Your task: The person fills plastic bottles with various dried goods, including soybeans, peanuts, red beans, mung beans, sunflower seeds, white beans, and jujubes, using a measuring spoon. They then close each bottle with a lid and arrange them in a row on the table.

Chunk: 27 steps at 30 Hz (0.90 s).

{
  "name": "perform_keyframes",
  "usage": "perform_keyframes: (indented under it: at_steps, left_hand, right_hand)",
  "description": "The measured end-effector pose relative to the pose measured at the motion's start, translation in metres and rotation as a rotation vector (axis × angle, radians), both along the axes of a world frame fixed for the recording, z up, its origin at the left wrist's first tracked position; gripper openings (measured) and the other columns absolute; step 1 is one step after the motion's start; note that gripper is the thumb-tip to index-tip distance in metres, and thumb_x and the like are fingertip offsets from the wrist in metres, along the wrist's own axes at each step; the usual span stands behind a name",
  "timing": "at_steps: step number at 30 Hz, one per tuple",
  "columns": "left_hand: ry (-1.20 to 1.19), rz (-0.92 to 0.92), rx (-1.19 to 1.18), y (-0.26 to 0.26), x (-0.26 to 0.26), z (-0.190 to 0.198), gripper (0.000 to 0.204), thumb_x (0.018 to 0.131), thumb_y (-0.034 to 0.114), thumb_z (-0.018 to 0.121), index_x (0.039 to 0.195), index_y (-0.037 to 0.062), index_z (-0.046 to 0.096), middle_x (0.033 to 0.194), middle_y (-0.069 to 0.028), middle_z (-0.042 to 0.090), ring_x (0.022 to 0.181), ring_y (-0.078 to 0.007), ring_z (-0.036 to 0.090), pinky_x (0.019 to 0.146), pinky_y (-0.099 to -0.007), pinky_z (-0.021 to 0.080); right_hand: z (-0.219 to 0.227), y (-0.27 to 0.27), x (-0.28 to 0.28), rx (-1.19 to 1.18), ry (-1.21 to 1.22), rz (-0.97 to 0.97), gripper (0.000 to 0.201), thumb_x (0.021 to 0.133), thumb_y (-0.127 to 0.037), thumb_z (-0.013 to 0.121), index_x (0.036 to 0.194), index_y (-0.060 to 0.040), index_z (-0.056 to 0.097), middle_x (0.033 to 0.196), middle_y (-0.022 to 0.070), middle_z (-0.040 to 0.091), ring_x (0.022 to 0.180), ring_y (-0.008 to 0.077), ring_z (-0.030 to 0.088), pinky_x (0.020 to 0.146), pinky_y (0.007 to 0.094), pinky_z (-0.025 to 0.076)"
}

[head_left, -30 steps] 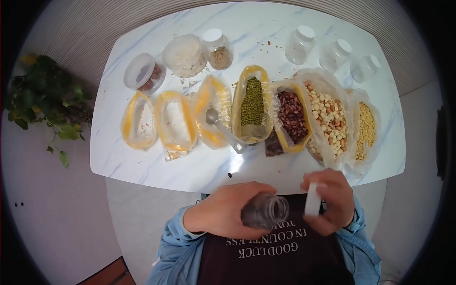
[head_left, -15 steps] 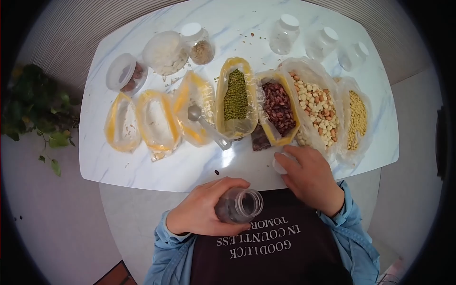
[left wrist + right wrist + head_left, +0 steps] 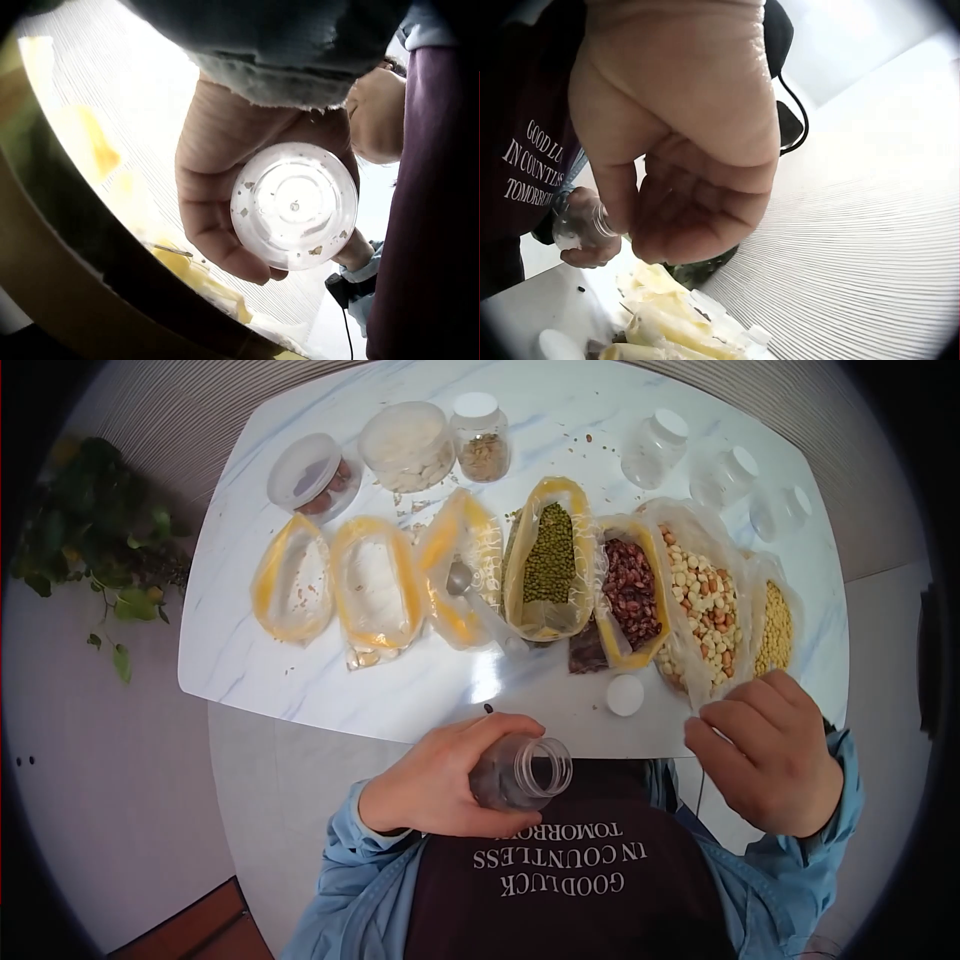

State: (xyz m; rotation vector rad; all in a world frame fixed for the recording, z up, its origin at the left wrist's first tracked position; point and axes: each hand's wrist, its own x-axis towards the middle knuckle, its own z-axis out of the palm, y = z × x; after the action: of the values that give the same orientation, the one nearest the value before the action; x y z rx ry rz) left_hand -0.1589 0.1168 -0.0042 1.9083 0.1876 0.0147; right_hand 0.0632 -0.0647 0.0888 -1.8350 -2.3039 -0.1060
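- The left hand (image 3: 440, 778) is clamped on an open clear jar (image 3: 508, 772), fingers round one side and thumb round the other; its mouth tilts toward the right hand.
- The right hand (image 3: 765, 753) has its fingers curled in, with nothing visible in them; the two hands are apart.
- The jar sits within the left hand's grip, in front of the dark shirt (image 3: 540, 890) and well to the left of the right hand.
- A white lid (image 3: 625, 695) lies on the table (image 3: 420, 705), beyond and between the hands, nearer the right one.
- Just beyond the right hand are the bag of mixed nuts (image 3: 705, 610) and the bag of yellow beans (image 3: 775, 625); whether the fingers touch either is hard to tell.
- Farther from the hands, between them, stand the bag of dark red beans (image 3: 632, 600) and the bag of green beans (image 3: 548, 560).
- A dark bean (image 3: 488, 708) lies just beyond the left hand; past it a scoop (image 3: 478, 596) rests in a yellow-edged bag (image 3: 452, 622).
- Three capped clear jars (image 3: 655, 452) are beyond the right hand, at the far side.
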Motion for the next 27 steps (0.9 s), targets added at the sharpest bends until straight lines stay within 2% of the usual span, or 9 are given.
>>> perform_keyframes:
  at_steps: [2, 3, 6, 10, 13, 16, 22, 27]
  left_hand:
    - [0.007, 0.01, -0.01, -0.001, -0.001, 0.0, 0.069, 0.06, 0.02, 0.085, 0.119, 0.0051, 0.052, 0.1, -0.0104, 0.064, 0.09, -0.0236, 0.065, 0.08, -0.0316, 0.05]
    - [0.011, 0.016, -0.014, -0.001, -0.002, 0.0, 0.069, 0.06, 0.02, 0.085, 0.119, 0.0051, 0.052, 0.101, -0.0104, 0.064, 0.09, -0.0236, 0.065, 0.08, -0.0316, 0.05]
    - [0.003, 0.042, -0.057, -0.002, -0.006, -0.001, 0.066, 0.063, 0.027, 0.083, 0.118, 0.0057, 0.052, 0.098, -0.0139, 0.062, 0.089, -0.0319, 0.062, 0.078, -0.0367, 0.049]
    - [0.005, 0.063, -0.048, -0.002, -0.009, -0.002, 0.066, 0.064, 0.027, 0.082, 0.118, 0.0063, 0.051, 0.098, -0.0138, 0.062, 0.09, -0.0319, 0.062, 0.078, -0.0372, 0.048]
    - [0.016, 0.067, -0.055, -0.001, -0.01, -0.002, 0.066, 0.064, 0.027, 0.082, 0.118, 0.0068, 0.051, 0.099, -0.0139, 0.061, 0.091, -0.0322, 0.061, 0.079, -0.0377, 0.048]
    - [0.021, 0.064, -0.058, -0.001, -0.01, -0.003, 0.066, 0.065, 0.028, 0.082, 0.119, 0.0068, 0.05, 0.1, -0.0142, 0.061, 0.092, -0.0326, 0.061, 0.08, -0.038, 0.048]
    - [0.03, 0.059, -0.04, -0.001, -0.007, -0.003, 0.067, 0.065, 0.03, 0.082, 0.12, 0.0064, 0.05, 0.102, -0.0148, 0.06, 0.093, -0.0336, 0.06, 0.081, -0.0386, 0.047]
    - [0.025, 0.061, -0.019, -0.001, -0.006, -0.005, 0.068, 0.065, 0.03, 0.081, 0.12, 0.0068, 0.049, 0.102, -0.0144, 0.061, 0.093, -0.033, 0.06, 0.081, -0.0386, 0.047]
  right_hand:
    - [0.001, 0.021, 0.001, 0.01, -0.044, 0.087, 0.019, 0.056, -0.012, 0.062, 0.073, -0.0033, 0.058, 0.067, 0.0023, 0.046, 0.061, 0.0168, 0.048, 0.054, 0.0282, 0.037]
    - [-0.004, 0.032, 0.0, 0.017, -0.062, 0.123, 0.017, 0.058, -0.013, 0.062, 0.072, -0.0043, 0.057, 0.066, 0.0019, 0.047, 0.061, 0.0165, 0.048, 0.054, 0.0281, 0.037]
    - [-0.026, 0.068, -0.001, 0.069, -0.071, 0.213, 0.011, 0.062, -0.014, 0.061, 0.068, -0.0073, 0.056, 0.066, 0.0003, 0.05, 0.061, 0.0155, 0.051, 0.055, 0.0279, 0.038]
    - [-0.065, 0.104, -0.004, 0.116, -0.099, 0.309, 0.009, 0.065, -0.016, 0.061, 0.066, -0.0099, 0.055, 0.064, -0.001, 0.054, 0.06, 0.0148, 0.055, 0.053, 0.0284, 0.039]
    - [-0.082, 0.112, -0.012, 0.094, -0.216, 0.308, 0.012, 0.065, -0.016, 0.06, 0.072, -0.0075, 0.054, 0.063, -0.0003, 0.048, 0.056, 0.0146, 0.051, 0.052, 0.0293, 0.036]
    - [-0.09, 0.117, -0.017, 0.099, -0.277, 0.321, 0.01, 0.064, -0.016, 0.059, 0.067, -0.0083, 0.052, 0.059, -0.0001, 0.046, 0.053, 0.0141, 0.049, 0.049, 0.0296, 0.034]
    - [-0.09, 0.121, -0.021, 0.116, -0.254, 0.325, 0.009, 0.063, -0.015, 0.059, 0.064, -0.0095, 0.051, 0.059, -0.0004, 0.046, 0.053, 0.0142, 0.048, 0.048, 0.0292, 0.034]
    - [-0.083, 0.134, -0.014, 0.301, -0.167, 0.281, 0.01, 0.063, -0.016, 0.059, 0.065, -0.01, 0.051, 0.06, -0.0002, 0.046, 0.054, 0.0141, 0.048, 0.048, 0.0293, 0.036]
